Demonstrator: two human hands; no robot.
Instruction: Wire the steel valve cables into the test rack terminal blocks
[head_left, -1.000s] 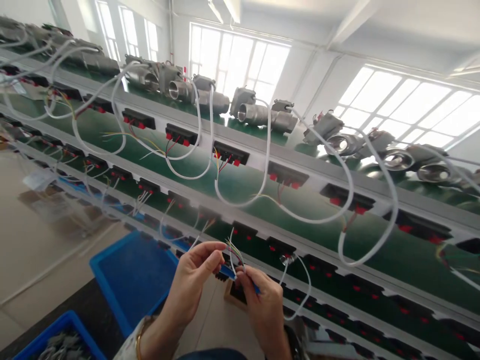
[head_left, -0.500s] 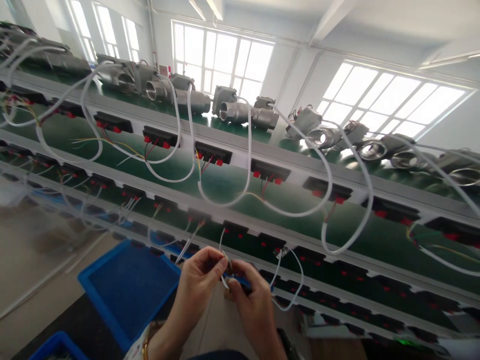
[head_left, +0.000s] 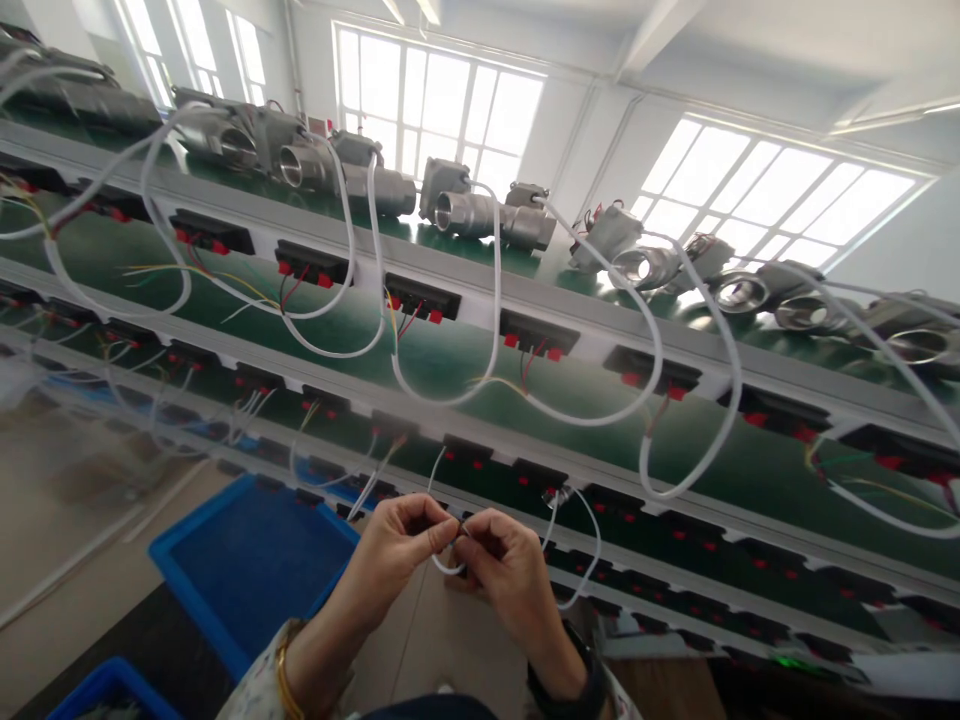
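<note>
Low in the middle of the view, my left hand (head_left: 401,545) and my right hand (head_left: 501,565) meet fingertip to fingertip. Both are closed in a pinch around the end of a thin white cable (head_left: 450,569). This cable curves beneath the fingers, and a length of it rises behind my left hand toward the lower rack. Fingertips hide the cable's end, so its wires cannot be made out. A black terminal block with red clips (head_left: 469,451) sits on the rack just beyond my hands.
Metal valves with grey actuator boxes (head_left: 457,205) line the top shelf (head_left: 480,270), their white cables looping down to red-clipped terminal blocks (head_left: 538,335). A blue tray (head_left: 255,570) lies at lower left, with a blue bin (head_left: 112,690) nearer. Another white cable (head_left: 598,530) hangs right of my hands.
My right hand has turned and closed in against my left fingertips, covering the small dark and brownish parts that showed between them. The view has shifted slightly.
</note>
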